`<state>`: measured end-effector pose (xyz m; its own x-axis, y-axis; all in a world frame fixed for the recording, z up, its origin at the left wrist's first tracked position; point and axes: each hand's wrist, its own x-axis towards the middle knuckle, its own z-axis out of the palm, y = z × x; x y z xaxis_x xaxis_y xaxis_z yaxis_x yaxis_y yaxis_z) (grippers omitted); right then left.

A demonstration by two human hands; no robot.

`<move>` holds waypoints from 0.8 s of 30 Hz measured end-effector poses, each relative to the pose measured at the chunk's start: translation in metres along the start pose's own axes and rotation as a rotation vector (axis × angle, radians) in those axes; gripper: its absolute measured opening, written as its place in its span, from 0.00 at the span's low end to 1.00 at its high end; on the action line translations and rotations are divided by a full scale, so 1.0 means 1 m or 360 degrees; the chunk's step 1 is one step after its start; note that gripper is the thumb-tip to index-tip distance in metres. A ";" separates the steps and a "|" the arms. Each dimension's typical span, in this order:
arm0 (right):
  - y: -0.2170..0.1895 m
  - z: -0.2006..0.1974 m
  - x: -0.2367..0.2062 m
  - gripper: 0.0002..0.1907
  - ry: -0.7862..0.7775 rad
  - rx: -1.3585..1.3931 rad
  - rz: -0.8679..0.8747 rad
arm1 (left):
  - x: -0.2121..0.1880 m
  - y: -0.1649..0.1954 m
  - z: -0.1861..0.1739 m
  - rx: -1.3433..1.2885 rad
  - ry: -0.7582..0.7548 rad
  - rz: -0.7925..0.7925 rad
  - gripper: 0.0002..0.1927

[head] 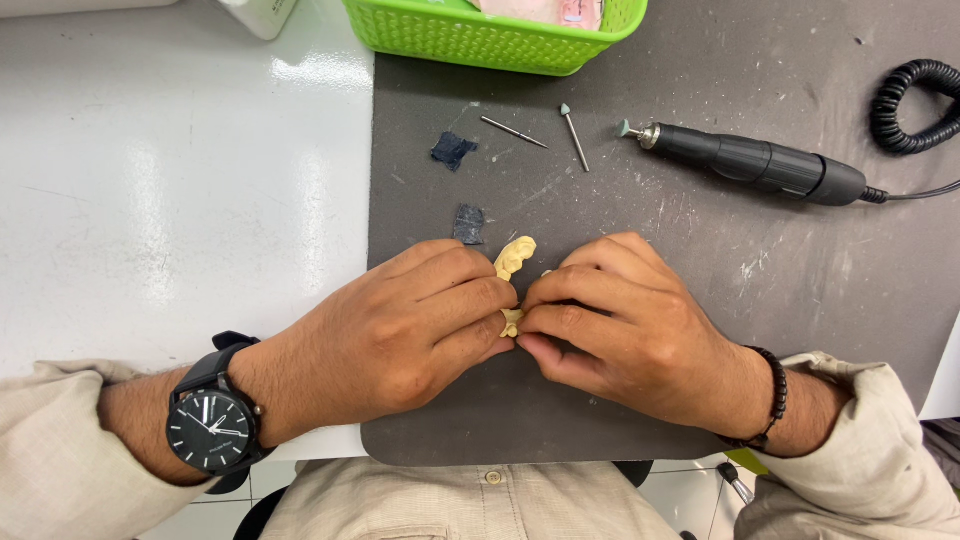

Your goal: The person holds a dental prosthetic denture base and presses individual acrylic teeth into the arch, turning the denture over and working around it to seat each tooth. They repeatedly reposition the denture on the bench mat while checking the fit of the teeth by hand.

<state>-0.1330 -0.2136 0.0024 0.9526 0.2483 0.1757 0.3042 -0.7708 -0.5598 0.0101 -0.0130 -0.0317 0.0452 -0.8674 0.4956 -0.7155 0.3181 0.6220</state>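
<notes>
Both my hands meet over a dark grey mat and together pinch a small cream-coloured plaster dental cast. My left hand, with a black wristwatch on the wrist, covers the cast's left side. My right hand, wearing a dark bead bracelet, grips it from the right. Only the cast's upper lobe and a sliver between the fingertips show; the remainder is hidden by fingers.
A black rotary handpiece with a pale green tip and coiled cord lies at the mat's back right. Two loose burs and two dark blue paper scraps lie behind my hands. A green basket stands at the back.
</notes>
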 end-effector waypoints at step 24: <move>0.025 -0.031 -0.005 0.16 0.0108 0.0658 0.0465 | 0.004 0.002 -0.006 0.0030 -0.0047 0.0026 0.10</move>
<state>-0.1306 -0.2524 0.0132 0.9999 0.0080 0.0085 0.0113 -0.5025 -0.8645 0.0127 -0.0130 -0.0248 0.0127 -0.8731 0.4873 -0.7292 0.3254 0.6020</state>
